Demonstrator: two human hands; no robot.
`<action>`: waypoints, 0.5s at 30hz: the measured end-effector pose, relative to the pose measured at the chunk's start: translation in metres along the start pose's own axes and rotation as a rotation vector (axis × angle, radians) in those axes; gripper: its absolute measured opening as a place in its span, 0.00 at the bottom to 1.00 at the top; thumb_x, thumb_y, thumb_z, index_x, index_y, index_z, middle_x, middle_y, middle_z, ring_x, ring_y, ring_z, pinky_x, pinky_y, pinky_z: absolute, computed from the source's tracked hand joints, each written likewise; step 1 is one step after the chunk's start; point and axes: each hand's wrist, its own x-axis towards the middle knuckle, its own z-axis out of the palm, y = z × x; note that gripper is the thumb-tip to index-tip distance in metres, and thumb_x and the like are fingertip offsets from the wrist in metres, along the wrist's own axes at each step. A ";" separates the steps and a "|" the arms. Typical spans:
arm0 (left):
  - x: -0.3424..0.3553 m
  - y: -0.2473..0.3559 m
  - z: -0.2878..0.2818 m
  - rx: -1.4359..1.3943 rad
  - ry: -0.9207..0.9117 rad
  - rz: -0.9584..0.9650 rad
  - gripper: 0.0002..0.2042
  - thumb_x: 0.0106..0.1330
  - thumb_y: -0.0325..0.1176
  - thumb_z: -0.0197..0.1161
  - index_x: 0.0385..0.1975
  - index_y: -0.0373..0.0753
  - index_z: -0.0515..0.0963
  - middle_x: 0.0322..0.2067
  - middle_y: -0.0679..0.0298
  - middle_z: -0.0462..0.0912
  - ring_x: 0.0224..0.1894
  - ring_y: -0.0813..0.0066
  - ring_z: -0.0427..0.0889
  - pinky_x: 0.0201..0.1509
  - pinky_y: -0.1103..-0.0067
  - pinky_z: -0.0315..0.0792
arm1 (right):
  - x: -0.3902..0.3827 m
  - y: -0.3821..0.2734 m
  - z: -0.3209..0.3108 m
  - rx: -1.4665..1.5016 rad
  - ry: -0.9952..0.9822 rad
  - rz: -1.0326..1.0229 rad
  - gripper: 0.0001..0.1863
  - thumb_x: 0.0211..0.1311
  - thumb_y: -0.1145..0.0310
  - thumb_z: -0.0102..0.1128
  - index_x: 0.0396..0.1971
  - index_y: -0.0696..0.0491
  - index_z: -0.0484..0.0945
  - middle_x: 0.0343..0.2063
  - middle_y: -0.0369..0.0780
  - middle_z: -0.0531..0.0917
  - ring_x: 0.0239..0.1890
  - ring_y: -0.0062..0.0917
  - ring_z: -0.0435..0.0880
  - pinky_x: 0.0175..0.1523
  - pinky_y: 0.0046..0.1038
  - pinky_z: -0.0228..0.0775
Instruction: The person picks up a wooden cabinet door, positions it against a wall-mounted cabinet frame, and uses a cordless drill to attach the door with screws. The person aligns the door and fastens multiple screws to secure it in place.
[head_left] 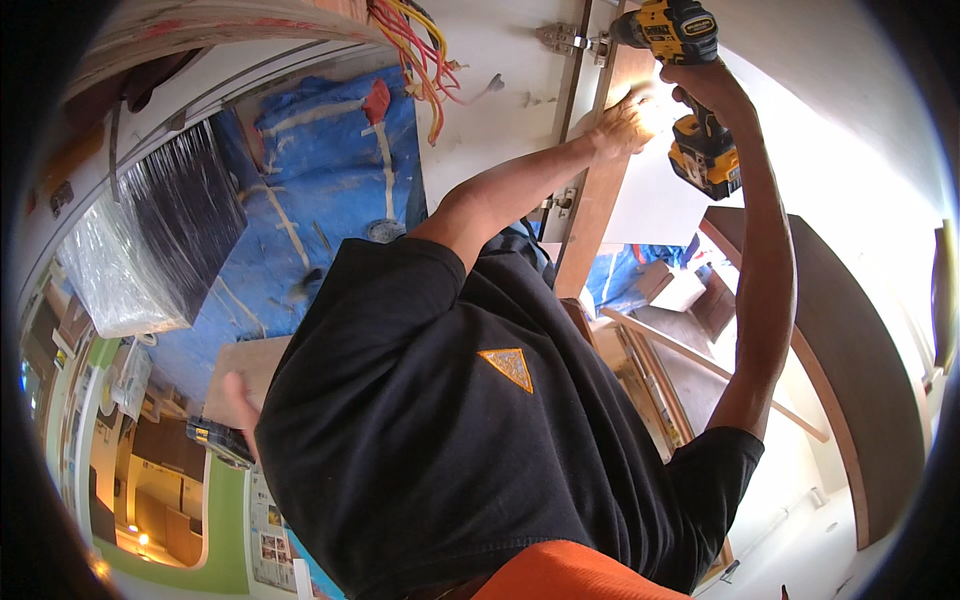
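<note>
High on the right, my right hand point(712, 85) grips a yellow-and-black cordless drill point(682, 32). The drill's chuck points left toward a metal hinge point(598, 47), and its battery point(705, 160) hangs below. My left hand point(624, 124) is closed on the edge of a long brown wooden strip point(592, 215), just under the drill. Bright light washes out part of its fingers. White panels point(495, 110) lie on both sides of the strip. A second hinge point(562, 200) sits lower along it.
Colored loose wires point(425, 60) hang at the top. Blue sheeting point(330, 200) covers the floor at left, beside a plastic-wrapped box point(150, 235). A curved brown panel point(850, 370) stands at right. Someone's fingers point(240, 405) and a yellow-black tool point(218, 440) show at left.
</note>
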 end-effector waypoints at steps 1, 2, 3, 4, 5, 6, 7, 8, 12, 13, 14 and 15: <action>0.000 0.000 -0.001 0.047 0.031 0.024 0.22 0.56 0.33 0.65 0.52 0.39 0.77 0.51 0.60 0.80 0.61 0.58 0.72 0.75 0.60 0.51 | -0.001 -0.002 -0.002 0.014 -0.009 0.013 0.14 0.49 0.60 0.67 0.33 0.53 0.80 0.20 0.35 0.81 0.22 0.16 0.77 0.29 0.23 0.69; 0.000 0.001 -0.003 0.086 0.016 0.043 0.21 0.52 0.33 0.67 0.49 0.41 0.79 0.50 0.61 0.81 0.60 0.61 0.73 0.75 0.60 0.51 | -0.002 -0.004 -0.004 0.022 -0.023 0.024 0.15 0.49 0.60 0.67 0.33 0.53 0.80 0.20 0.35 0.81 0.22 0.16 0.77 0.30 0.23 0.69; -0.001 0.002 -0.004 0.125 0.002 0.064 0.20 0.48 0.33 0.69 0.45 0.43 0.80 0.48 0.62 0.81 0.58 0.63 0.74 0.75 0.60 0.52 | -0.002 -0.005 -0.006 0.029 -0.033 0.029 0.15 0.50 0.59 0.67 0.33 0.53 0.80 0.20 0.35 0.81 0.22 0.16 0.77 0.30 0.23 0.70; -0.001 0.002 -0.006 0.163 -0.038 0.070 0.20 0.45 0.32 0.70 0.42 0.44 0.82 0.47 0.64 0.81 0.57 0.66 0.74 0.75 0.60 0.52 | -0.003 -0.005 -0.008 0.050 -0.042 0.040 0.15 0.50 0.59 0.67 0.34 0.53 0.81 0.21 0.35 0.81 0.23 0.16 0.78 0.30 0.23 0.70; 0.000 0.003 -0.007 0.218 -0.014 0.062 0.19 0.46 0.32 0.70 0.41 0.46 0.82 0.46 0.65 0.81 0.56 0.68 0.75 0.75 0.60 0.52 | -0.005 -0.004 -0.009 0.070 -0.049 0.047 0.15 0.50 0.59 0.68 0.35 0.53 0.81 0.21 0.35 0.82 0.23 0.17 0.78 0.31 0.23 0.70; 0.000 0.003 -0.008 0.219 -0.042 0.057 0.18 0.46 0.32 0.69 0.41 0.46 0.82 0.45 0.65 0.81 0.56 0.68 0.75 0.75 0.60 0.51 | -0.005 -0.003 -0.009 0.101 -0.066 0.052 0.16 0.50 0.59 0.68 0.36 0.52 0.81 0.21 0.36 0.82 0.24 0.17 0.78 0.31 0.23 0.70; 0.000 0.003 -0.008 0.215 -0.081 0.051 0.18 0.47 0.31 0.69 0.41 0.46 0.82 0.45 0.66 0.81 0.55 0.68 0.75 0.75 0.59 0.51 | -0.005 -0.001 -0.010 0.097 -0.048 0.052 0.16 0.51 0.58 0.68 0.37 0.52 0.82 0.22 0.36 0.82 0.24 0.17 0.79 0.32 0.23 0.71; -0.001 0.003 -0.007 0.210 -0.123 0.043 0.17 0.48 0.31 0.68 0.41 0.46 0.82 0.45 0.66 0.81 0.55 0.69 0.75 0.75 0.59 0.51 | -0.005 0.002 -0.009 0.105 -0.040 0.046 0.17 0.51 0.58 0.68 0.38 0.52 0.82 0.23 0.36 0.83 0.25 0.18 0.80 0.32 0.23 0.71; -0.001 0.002 0.000 0.087 0.023 0.018 0.19 0.52 0.32 0.67 0.47 0.45 0.79 0.47 0.65 0.81 0.59 0.66 0.73 0.76 0.60 0.50 | 0.001 0.012 -0.006 0.085 -0.060 0.034 0.18 0.51 0.58 0.69 0.40 0.51 0.83 0.26 0.38 0.85 0.28 0.19 0.83 0.34 0.24 0.72; 0.000 0.001 0.002 0.068 -0.001 0.001 0.22 0.55 0.33 0.66 0.52 0.43 0.77 0.49 0.64 0.80 0.61 0.64 0.71 0.76 0.60 0.49 | 0.001 0.015 -0.004 0.093 -0.046 0.012 0.19 0.51 0.56 0.69 0.41 0.51 0.83 0.27 0.38 0.85 0.29 0.19 0.84 0.34 0.24 0.73; 0.000 0.001 0.003 0.050 0.004 -0.029 0.24 0.55 0.34 0.66 0.54 0.43 0.75 0.51 0.64 0.79 0.63 0.65 0.70 0.77 0.61 0.47 | 0.001 0.017 -0.003 0.101 -0.031 -0.012 0.20 0.52 0.55 0.70 0.41 0.51 0.83 0.27 0.37 0.85 0.30 0.19 0.85 0.35 0.24 0.73; 0.001 0.001 0.004 0.105 -0.038 -0.013 0.26 0.55 0.34 0.66 0.57 0.43 0.74 0.53 0.63 0.79 0.65 0.66 0.68 0.77 0.61 0.46 | 0.001 0.018 -0.002 0.107 -0.016 -0.037 0.20 0.52 0.54 0.71 0.42 0.50 0.83 0.27 0.37 0.86 0.31 0.19 0.85 0.35 0.25 0.74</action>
